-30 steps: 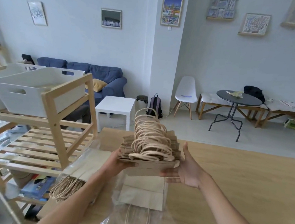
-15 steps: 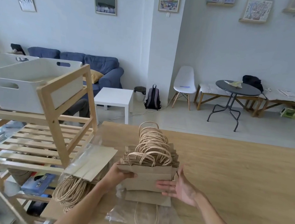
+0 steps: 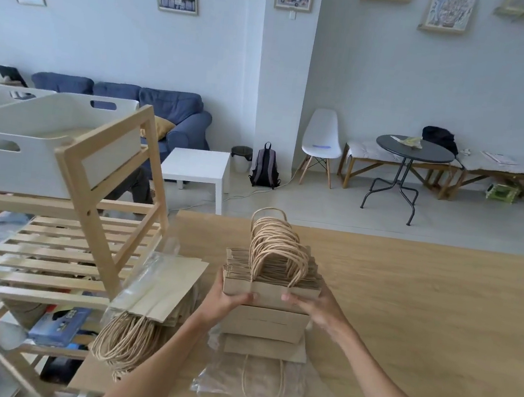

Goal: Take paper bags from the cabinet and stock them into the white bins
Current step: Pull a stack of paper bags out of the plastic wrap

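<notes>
A thick stack of brown paper bags [image 3: 273, 270] with twine handles stands upright on the wooden table [image 3: 421, 317]. My left hand [image 3: 225, 297] grips its left side and my right hand [image 3: 313, 303] grips its right side, fingers across the front. Beneath the stack a single paper bag [image 3: 264, 347] lies flat on clear plastic wrap [image 3: 263, 393]. Another bundle of paper bags in plastic [image 3: 156, 294] lies at the table's left edge, handles toward me. Two white bins [image 3: 39, 144] sit on top of the wooden shelf [image 3: 94, 210] at the left.
The wooden shelf has slatted lower levels with a blue box [image 3: 56, 326] underneath. Beyond the table are a blue sofa [image 3: 166, 110], a small white table [image 3: 198, 167], a backpack [image 3: 265, 167], a white chair [image 3: 322, 139] and a round dark table [image 3: 413, 151].
The stack has come down from mid-air onto the table. Both hands moved lower with it, and my right hand closed from open beside it to gripping it.
</notes>
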`<act>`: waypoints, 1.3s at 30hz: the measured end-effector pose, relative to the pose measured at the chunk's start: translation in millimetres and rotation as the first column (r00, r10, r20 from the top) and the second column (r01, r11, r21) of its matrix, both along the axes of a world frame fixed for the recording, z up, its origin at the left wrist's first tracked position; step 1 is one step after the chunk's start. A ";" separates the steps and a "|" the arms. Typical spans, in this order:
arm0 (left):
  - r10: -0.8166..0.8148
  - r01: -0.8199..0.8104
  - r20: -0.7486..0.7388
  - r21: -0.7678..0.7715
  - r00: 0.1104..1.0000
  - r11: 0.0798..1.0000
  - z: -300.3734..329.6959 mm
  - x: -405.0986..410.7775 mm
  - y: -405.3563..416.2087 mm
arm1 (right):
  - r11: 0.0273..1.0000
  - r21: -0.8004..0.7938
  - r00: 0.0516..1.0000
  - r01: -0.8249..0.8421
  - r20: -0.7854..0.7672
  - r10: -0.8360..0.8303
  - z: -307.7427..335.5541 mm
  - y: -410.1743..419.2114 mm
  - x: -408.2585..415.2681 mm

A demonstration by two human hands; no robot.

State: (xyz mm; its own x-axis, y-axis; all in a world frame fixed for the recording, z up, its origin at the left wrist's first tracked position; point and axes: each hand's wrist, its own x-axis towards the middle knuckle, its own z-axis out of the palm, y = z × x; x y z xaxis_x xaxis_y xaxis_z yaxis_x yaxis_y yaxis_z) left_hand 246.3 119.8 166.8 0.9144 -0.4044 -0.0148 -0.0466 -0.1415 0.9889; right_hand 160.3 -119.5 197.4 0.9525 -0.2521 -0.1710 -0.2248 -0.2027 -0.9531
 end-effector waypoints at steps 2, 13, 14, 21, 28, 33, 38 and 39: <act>0.022 -0.022 -0.002 -0.012 1.000 1.000 0.1 -0.9 -1.6 | 0.998 0.056 0.997 0.042 0.067 -0.046 -8.5 4.3 1.7; 0.107 -0.115 -0.063 -0.141 0.992 0.983 -4.6 -10.0 -20.0 | 0.972 0.157 0.972 0.175 0.131 -0.196 -45.7 19.6 5.4; 0.118 -0.126 -0.065 -0.138 0.991 0.982 -3.2 -9.4 -21.3 | 0.969 0.160 0.966 0.191 0.142 -0.214 -44.0 19.7 7.3; 0.064 -0.065 -0.017 -0.057 0.998 0.996 -5.9 2.0 -17.2 | 0.973 0.162 0.974 0.167 0.125 -0.188 -50.8 13.8 13.8; 0.113 -0.118 -0.146 -0.025 0.983 0.993 -46.8 -16.1 -17.2 | 0.967 0.187 0.976 0.171 0.104 -0.193 -70.6 9.1 17.6; 0.115 -0.119 -0.190 -0.011 0.975 0.993 -55.0 -12.8 -17.8 | 0.970 0.173 0.984 0.169 0.030 -0.176 -85.0 7.7 11.4; 0.126 -0.127 -0.189 0.007 0.974 0.992 -58.6 -7.1 -23.4 | 0.972 0.140 0.981 0.188 0.013 -0.192 -99.1 8.9 16.4; 0.137 -0.138 -0.185 0.007 0.973 0.990 -59.4 -6.2 -24.7 | 0.972 0.140 0.981 0.189 0.009 -0.193 -98.1 8.8 18.3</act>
State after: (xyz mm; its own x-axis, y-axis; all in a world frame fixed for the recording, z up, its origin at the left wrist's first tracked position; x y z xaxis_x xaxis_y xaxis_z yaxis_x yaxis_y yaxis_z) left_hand 240.1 95.1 107.4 0.9430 -0.2757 -0.1865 0.1564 -0.1276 0.9794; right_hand 178.6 -110.7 99.3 0.8929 -0.4051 -0.1964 -0.2253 -0.0244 -0.9740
